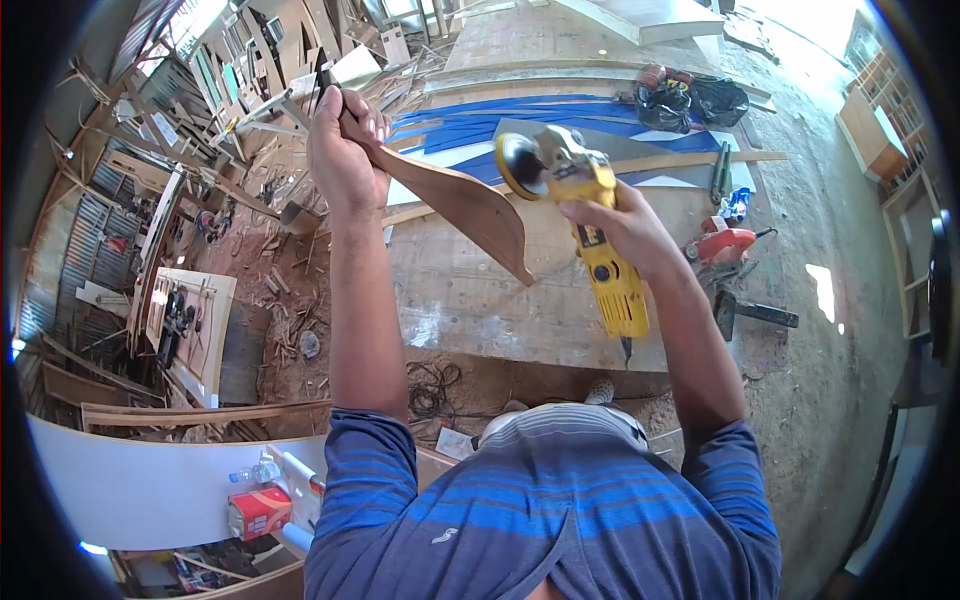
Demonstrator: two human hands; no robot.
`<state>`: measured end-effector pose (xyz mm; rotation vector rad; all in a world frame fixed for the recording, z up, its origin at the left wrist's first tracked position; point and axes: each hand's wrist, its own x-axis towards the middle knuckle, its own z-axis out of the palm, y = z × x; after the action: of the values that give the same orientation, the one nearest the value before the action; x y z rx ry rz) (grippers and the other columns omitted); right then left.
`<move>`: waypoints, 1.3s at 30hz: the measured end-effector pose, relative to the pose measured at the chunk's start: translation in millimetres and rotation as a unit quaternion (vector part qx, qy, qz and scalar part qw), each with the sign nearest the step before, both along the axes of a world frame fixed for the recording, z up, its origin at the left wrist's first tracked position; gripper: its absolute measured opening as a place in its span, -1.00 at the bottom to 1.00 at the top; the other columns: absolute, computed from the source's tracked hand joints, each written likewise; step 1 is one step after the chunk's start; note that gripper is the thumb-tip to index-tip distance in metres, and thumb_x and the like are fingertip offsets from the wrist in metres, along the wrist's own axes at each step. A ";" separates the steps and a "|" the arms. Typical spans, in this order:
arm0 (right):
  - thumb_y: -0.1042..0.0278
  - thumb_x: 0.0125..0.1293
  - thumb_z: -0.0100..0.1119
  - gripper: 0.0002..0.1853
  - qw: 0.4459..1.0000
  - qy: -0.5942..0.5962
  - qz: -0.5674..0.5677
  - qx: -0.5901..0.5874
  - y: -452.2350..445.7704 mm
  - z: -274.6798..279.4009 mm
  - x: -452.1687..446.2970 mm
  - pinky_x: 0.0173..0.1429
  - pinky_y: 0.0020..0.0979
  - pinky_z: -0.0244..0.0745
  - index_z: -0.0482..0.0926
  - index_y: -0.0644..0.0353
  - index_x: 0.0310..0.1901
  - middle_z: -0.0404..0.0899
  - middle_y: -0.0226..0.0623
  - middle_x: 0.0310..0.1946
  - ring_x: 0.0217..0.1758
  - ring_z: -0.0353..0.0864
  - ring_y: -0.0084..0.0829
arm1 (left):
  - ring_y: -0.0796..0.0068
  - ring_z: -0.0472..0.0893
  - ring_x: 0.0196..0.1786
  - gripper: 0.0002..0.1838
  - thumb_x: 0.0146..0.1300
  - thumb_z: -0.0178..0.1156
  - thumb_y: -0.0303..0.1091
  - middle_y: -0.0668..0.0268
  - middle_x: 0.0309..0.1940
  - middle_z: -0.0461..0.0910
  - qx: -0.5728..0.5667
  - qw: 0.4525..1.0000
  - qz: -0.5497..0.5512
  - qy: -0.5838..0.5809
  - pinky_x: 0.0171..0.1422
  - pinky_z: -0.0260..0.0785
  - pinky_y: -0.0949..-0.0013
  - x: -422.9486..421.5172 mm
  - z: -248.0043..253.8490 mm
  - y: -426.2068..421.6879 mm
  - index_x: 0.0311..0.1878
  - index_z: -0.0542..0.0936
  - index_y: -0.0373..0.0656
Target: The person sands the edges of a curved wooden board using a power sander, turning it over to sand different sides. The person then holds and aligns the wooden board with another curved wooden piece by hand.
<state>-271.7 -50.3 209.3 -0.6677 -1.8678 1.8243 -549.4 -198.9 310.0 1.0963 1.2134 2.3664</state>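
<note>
My left hand (347, 150) is closed around the narrow end of a curved, S-shaped piece of wood (460, 200), held up above the worktable (450, 300). Its broad end reaches right and tapers to a point. My right hand (628, 232) grips a yellow angle grinder (612, 285), its body hanging down toward me. A round disc (517, 166) on the grinder's head faces the wood, with a small gap visible between them. Whether the disc is spinning cannot be made out.
Blue strips (480, 120) and long boards lie across the table's far side. Black plastic bags (690, 103), a red power tool (722, 245) and a hammer (752, 312) sit toward the right. Wood scraps litter the ground at left; a cable (435, 392) is coiled near my feet.
</note>
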 end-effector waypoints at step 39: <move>-0.06 0.37 0.53 -0.45 0.994 -0.009 0.079 -0.076 1.5 57.4 1.9 -0.40 -0.40 0.71 0.65 0.34 0.02 0.73 -0.25 -0.35 -0.45 0.80 -0.44 | 0.09 0.61 0.44 -0.43 0.59 -0.27 -0.24 -0.06 0.28 0.70 -0.036 0.973 0.046 0.221 0.65 0.25 0.04 52.6 8.8 48.1 0.31 0.60 -0.42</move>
<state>-269.8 -48.8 266.7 -0.6051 -1.8539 2.0836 -496.8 -150.8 318.8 1.6340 1.5074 2.1858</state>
